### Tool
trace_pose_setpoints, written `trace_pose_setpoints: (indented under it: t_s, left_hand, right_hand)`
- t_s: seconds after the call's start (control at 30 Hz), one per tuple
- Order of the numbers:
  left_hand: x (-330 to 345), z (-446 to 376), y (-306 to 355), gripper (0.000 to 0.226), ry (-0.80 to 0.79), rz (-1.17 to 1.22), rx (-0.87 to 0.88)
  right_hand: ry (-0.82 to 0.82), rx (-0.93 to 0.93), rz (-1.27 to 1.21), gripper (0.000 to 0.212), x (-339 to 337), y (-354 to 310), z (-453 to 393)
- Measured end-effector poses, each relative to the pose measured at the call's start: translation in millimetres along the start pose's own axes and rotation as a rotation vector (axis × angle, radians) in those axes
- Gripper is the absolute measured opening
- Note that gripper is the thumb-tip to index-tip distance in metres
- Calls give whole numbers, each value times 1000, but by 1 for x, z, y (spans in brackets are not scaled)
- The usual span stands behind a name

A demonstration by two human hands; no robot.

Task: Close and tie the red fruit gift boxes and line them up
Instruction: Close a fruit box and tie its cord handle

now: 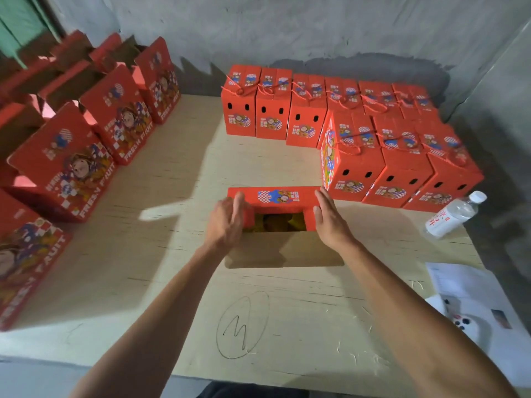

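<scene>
Red cardboard gift box [277, 196] printed with a cartoon figure stands open in the middle of the pale plywood table [178, 173], its far flap folded partly over and its plain brown near flap [283, 249] lying out flat toward the person. Yellowish fruit [280, 221] shows in the gap. Left hand [227, 222] presses the box's left side with fingers straight; right hand [330, 218] lies flat against the right side, fingers straight, so the hands are apart with the box between them. Closed boxes tied with red cord [324, 110] stand in two rows at the far right. Untied open boxes [86, 139] stand in rows along the left. Near right lie a clear plastic water bottle [452, 215] and white papers [465, 300]. A pencilled circle mark [242, 324] sits near the table's front edge.
</scene>
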State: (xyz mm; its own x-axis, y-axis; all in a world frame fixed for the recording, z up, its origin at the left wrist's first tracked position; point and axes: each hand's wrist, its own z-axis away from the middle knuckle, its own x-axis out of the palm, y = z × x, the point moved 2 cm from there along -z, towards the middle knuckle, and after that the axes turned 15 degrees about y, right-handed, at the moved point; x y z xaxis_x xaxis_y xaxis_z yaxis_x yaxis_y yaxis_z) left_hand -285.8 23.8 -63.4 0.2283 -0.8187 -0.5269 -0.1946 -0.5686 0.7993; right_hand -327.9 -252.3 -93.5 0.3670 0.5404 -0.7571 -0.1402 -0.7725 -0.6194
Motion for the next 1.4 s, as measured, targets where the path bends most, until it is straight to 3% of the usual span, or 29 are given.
trace_pose_setpoints:
  t_s: [0.1,0.3,0.5,0.7,0.87,1.0,1.17,1.27,1.33,1.4]
  left_hand:
    - [17,22,-14,18,26,-207,229]
    - [25,20,-24,13,68,-242,278]
    - [24,1,-32,28,-23,-198,319]
    - [20,-12,-37,26,-77,-141,356]
    - [-1,-25,-38,31,-210,-51,529]
    - [-21,-26,-57,42,-322,-98,611]
    - [-37,-22,-59,79,-437,-151,706]
    - [-38,-11,-42,82,-341,-104,621]
    - [-38,-11,-31,75,-257,-84,506]
    - [-38,-23,-23,76,-204,-90,373]
  right_hand:
    - [35,-15,-11,50,1,0,0]
    - [62,-4,-57,49,2,0,1]
    - [114,58,-76,49,6,-5,7]
    - [190,23,-251,40,-4,-9,32]
    - [191,-72,-224,29,-27,7,56]
    - [30,-73,-190,43,-40,15,66]
    - [-187,-159,-131,63,-56,26,59]
    - [-221,-111,-75,58,-55,27,56]
    - [-97,-9,-90,67,-56,17,49]
    - [61,-26,-97,76,-61,3,37]
